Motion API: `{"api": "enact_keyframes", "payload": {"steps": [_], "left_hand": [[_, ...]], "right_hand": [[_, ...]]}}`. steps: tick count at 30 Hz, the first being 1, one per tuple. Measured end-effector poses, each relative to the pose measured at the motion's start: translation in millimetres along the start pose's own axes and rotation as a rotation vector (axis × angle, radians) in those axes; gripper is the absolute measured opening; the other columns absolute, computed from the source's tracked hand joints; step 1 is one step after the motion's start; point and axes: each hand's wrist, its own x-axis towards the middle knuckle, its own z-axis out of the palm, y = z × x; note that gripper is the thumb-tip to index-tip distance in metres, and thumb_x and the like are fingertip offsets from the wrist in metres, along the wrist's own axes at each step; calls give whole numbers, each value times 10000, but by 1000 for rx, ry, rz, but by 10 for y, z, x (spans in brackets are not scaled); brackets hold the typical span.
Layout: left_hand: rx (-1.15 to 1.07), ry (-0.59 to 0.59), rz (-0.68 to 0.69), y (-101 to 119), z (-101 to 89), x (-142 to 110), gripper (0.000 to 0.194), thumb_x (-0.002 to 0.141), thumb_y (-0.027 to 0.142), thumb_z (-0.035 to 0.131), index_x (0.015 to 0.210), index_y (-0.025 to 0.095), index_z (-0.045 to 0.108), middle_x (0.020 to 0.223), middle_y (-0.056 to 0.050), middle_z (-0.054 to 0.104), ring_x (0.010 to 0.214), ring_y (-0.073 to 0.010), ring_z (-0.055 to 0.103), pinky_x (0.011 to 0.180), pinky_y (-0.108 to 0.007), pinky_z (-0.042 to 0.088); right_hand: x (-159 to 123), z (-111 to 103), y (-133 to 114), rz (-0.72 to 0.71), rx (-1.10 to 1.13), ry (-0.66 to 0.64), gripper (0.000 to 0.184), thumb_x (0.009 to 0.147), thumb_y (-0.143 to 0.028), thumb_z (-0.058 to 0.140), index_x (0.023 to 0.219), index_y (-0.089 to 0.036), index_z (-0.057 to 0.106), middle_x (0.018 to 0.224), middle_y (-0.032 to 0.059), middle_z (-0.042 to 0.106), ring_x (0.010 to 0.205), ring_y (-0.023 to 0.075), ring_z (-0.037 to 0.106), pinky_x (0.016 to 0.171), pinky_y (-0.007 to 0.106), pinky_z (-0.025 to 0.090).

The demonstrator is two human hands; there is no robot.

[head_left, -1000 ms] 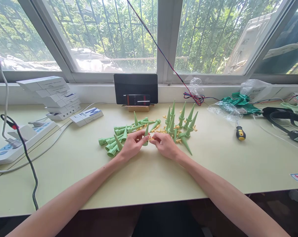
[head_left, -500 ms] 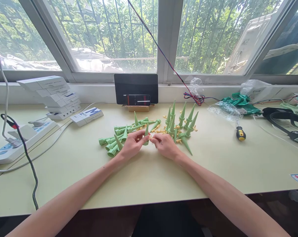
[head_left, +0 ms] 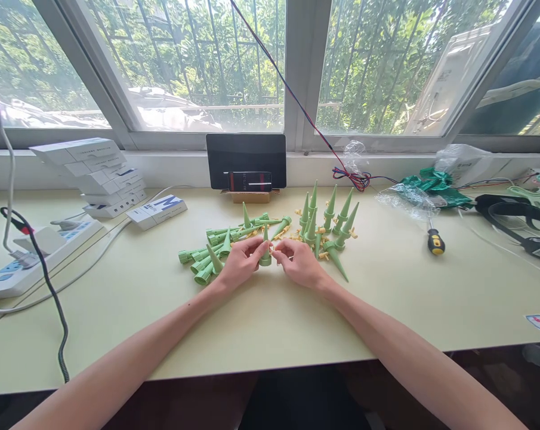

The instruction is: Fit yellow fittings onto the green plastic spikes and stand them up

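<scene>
My left hand (head_left: 243, 260) is closed around a green plastic watering spike (head_left: 265, 259), which stands point up with its wide collar low. Against the spike's right side, my right hand (head_left: 299, 261) pinches a small yellow valve (head_left: 272, 251), mostly covered by the fingertips. Left of the hands lies a heap of green spikes (head_left: 201, 263), some on their sides and some point up. To the right, several spikes with yellow valves fitted (head_left: 330, 209) stand upright, and one spike (head_left: 338, 263) lies tilted toward me. Loose yellow valves (head_left: 293, 239) sit between the groups.
A phone (head_left: 249, 181) and a dark tablet (head_left: 246, 152) stand behind the parts. White boxes (head_left: 104, 173) and a power strip (head_left: 46, 257) are at left. A screwdriver (head_left: 436, 242), green plastic bag (head_left: 431, 185) and black headset (head_left: 520, 221) lie at right.
The spike in my left hand has come more upright and slightly lower, showing its collar. My right hand stays at its side, still pinching the yellow valve.
</scene>
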Motion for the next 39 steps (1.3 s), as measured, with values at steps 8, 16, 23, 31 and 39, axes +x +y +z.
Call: {"api": "enact_keyframes", "payload": {"steps": [8,16,23,31,39], "left_hand": [[23,-11,-5,-3,-11,-1,359,879,494,569,734,165,581,577,42,372,440,-63,371,393,-209,321],[20,-38,-36,-2,-6,-9,349,891,468,562,714,168,560,567,52,343,439,-63,382,401,-203,317],[57,-38,-13,-29,-4,-6,343,906,454,544,728,161,562,571,47,353,466,-70,367,416,-207,311],[106,-11,65,-50,2,-13,341,906,428,554,702,155,531,576,45,348,481,-68,331,424,-206,301],[45,-25,33,-57,3,-8,342,911,439,549,734,147,560,591,41,350,504,-69,327,433,-199,298]], "right_hand": [[-21,-5,-14,-32,-5,2,179,879,-313,532,743,-197,530,685,3,572,620,131,487,606,264,398],[-21,-2,4,-115,-103,19,184,864,-250,524,698,-201,463,633,-28,475,565,112,366,597,253,336],[-21,14,27,-151,-102,34,176,854,-219,529,692,-198,462,609,-36,450,553,105,350,592,238,326],[-19,24,37,-124,-68,35,185,851,-206,520,669,-187,499,600,-19,512,549,106,389,563,236,334],[-16,21,49,-182,-109,57,181,851,-190,537,677,-191,485,596,-36,456,554,102,352,566,231,326]]}}
